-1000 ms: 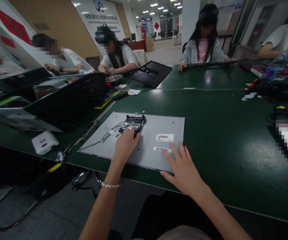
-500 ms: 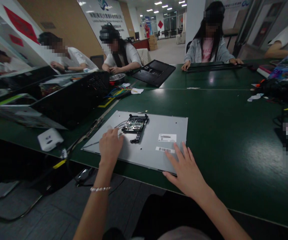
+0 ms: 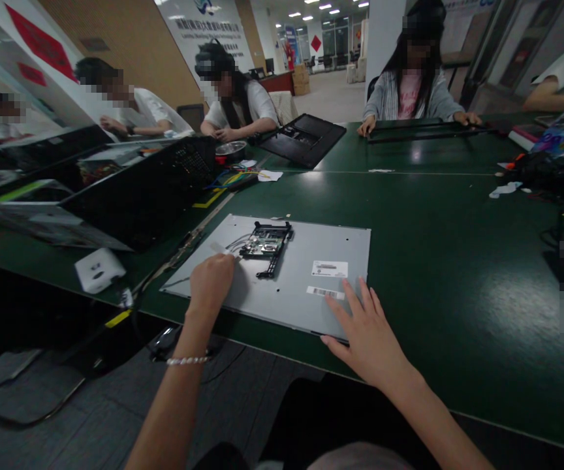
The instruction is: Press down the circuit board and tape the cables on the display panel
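A grey metal-backed display panel (image 3: 292,303) lies flat on the green table. On its back sits a small circuit board in a black bracket (image 3: 265,241), with thin cables (image 3: 237,243) running out to the left. My left hand (image 3: 211,281) is closed in a fist over the panel's left part, just left of the bracket. A pale translucent strip (image 3: 219,249) shows by its knuckles; whatever its fingers grip is hidden. My right hand (image 3: 367,329) lies open with spread fingers on the panel's near right corner, close to a barcode label (image 3: 325,292) and a larger white label (image 3: 329,268).
Left of the panel are a white box-shaped device (image 3: 100,271) and a large black casing (image 3: 149,189). Beyond it lie a black cover (image 3: 304,140), a metal bowl (image 3: 230,150) and loose wires (image 3: 233,179). Several people sit around; one holds a black frame (image 3: 423,132).
My left hand has shifted slightly left and toward me, its fingers now curled more tightly. My right hand stays spread on the panel. The view has shifted slightly.
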Tool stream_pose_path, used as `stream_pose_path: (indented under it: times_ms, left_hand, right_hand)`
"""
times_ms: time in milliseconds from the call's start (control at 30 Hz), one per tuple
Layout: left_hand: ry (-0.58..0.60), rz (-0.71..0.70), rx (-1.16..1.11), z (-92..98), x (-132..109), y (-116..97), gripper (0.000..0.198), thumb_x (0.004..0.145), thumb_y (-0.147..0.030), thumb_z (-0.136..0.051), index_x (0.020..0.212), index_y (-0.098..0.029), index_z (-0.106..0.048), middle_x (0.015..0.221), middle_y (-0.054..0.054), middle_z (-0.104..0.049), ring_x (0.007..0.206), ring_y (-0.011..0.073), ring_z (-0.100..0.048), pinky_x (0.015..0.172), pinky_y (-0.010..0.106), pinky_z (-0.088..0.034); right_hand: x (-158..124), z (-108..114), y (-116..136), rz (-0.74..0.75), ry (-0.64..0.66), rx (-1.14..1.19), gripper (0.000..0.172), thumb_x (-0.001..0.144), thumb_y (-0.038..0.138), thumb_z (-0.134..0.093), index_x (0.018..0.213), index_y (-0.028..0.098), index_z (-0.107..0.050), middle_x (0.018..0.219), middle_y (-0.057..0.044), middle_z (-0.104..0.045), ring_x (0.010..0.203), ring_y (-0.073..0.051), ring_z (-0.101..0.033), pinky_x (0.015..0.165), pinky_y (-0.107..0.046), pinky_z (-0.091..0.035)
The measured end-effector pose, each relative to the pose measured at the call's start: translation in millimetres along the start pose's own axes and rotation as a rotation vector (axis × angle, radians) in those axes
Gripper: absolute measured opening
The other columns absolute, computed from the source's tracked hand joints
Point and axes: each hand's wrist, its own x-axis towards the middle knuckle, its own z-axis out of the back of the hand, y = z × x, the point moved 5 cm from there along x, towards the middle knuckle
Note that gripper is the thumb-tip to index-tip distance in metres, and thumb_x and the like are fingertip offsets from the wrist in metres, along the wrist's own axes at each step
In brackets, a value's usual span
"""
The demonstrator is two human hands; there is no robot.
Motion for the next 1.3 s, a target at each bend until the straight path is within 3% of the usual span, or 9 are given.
stream_pose_path:
  times_ms: [200,367,533,700,800,900,1067,1200,1300]
  left_hand:
    - [-0.180,0.002,0.110,37.9,22,0,0.046,0.098,-0.028,-0.026,0.102,-0.014,-0.070,0.106,0.018,-0.066,0.093,0.0342,-0.064,0.074,0.040,-0.046]
    - [-0.260,-0.091,0.057,67.4,74,-43,0.043,0.099,-0.026,-0.029,0.104,-0.012,-0.069,0.106,0.017,-0.066,0.100,0.0325,-0.062,0.079,0.039,-0.044]
    - [-0.142,-0.272,0.060,43.6,116,-89,0.038,0.092,-0.012,-0.036,0.101,-0.007,-0.072,0.105,0.022,-0.067,0.103,0.0334,-0.062,0.082,0.040,-0.044]
    - [-0.016,-0.266,0.038,6.6,124,-92,0.035,0.092,-0.020,-0.043,0.094,-0.007,-0.075,0.099,0.023,-0.070,0.099,0.0313,-0.066,0.085,0.038,-0.046]
    - [-0.028,-0.274,-0.085,-0.1,122,-82,0.041,0.095,-0.037,-0.043,0.098,-0.010,-0.074,0.102,0.019,-0.071,0.099,0.0274,-0.065,0.087,0.034,-0.046]
    - [-0.090,-0.250,-0.201,0.2,124,-61,0.045,0.097,-0.040,-0.039,0.112,-0.011,-0.070,0.113,0.016,-0.070,0.105,0.0245,-0.062,0.094,0.032,-0.043]
    - [-0.166,-0.004,-0.372,-7.2,132,8,0.045,0.092,-0.032,-0.042,0.121,-0.006,-0.064,0.123,0.017,-0.066,0.111,0.0242,-0.060,0.099,0.031,-0.041]
    - [-0.084,0.160,-0.445,-20.2,128,60,0.044,0.088,-0.029,-0.044,0.119,-0.006,-0.065,0.119,0.016,-0.067,0.106,0.0247,-0.061,0.093,0.031,-0.044]
    - [-0.059,0.196,-0.526,-23.4,121,80,0.041,0.088,-0.030,-0.043,0.115,-0.010,-0.066,0.114,0.010,-0.069,0.099,0.0214,-0.061,0.089,0.028,-0.046]
  right_hand:
    - [1,-2,-1,0.000,-0.003,0.004,0.067,0.092,0.056,-0.051,0.151,0.027,-0.040,0.165,-0.012,-0.018,0.150,-0.042,-0.004,0.117,-0.060,-0.016]
    - [1,-1,0,-0.002,0.005,0.013,0.067,0.092,0.058,-0.049,0.151,0.028,-0.039,0.165,-0.010,-0.017,0.150,-0.041,-0.003,0.118,-0.060,-0.016]
    - [1,0,2,0.004,0.004,0.013,0.066,0.092,0.058,-0.049,0.150,0.027,-0.041,0.165,-0.012,-0.019,0.150,-0.041,-0.003,0.118,-0.059,-0.017]
    - [1,0,0,0.008,0.005,0.015,0.066,0.091,0.057,-0.052,0.150,0.027,-0.041,0.165,-0.011,-0.018,0.150,-0.041,-0.003,0.117,-0.061,-0.017]
    - [0,2,0,0.001,0.006,0.022,0.066,0.092,0.057,-0.051,0.150,0.028,-0.041,0.165,-0.010,-0.018,0.150,-0.041,-0.003,0.118,-0.060,-0.016]
    - [-1,4,1,-0.007,0.004,0.046,0.065,0.092,0.056,-0.051,0.150,0.028,-0.041,0.165,-0.011,-0.018,0.150,-0.040,-0.002,0.119,-0.058,-0.013]
    - [-4,4,-9,-0.066,-0.043,0.228,0.070,0.091,0.054,-0.053,0.153,0.028,-0.034,0.167,-0.008,-0.006,0.152,-0.034,0.001,0.119,-0.054,-0.019]
    - [-1,5,-35,-0.236,-0.126,0.616,0.068,0.098,0.053,-0.035,0.158,0.028,-0.015,0.167,-0.008,-0.009,0.150,-0.026,-0.019,0.113,-0.048,-0.035]
    - [4,9,-53,-0.336,-0.205,0.864,0.065,0.100,0.049,-0.025,0.159,0.030,-0.005,0.165,-0.009,-0.019,0.147,-0.024,-0.030,0.110,-0.048,-0.039]
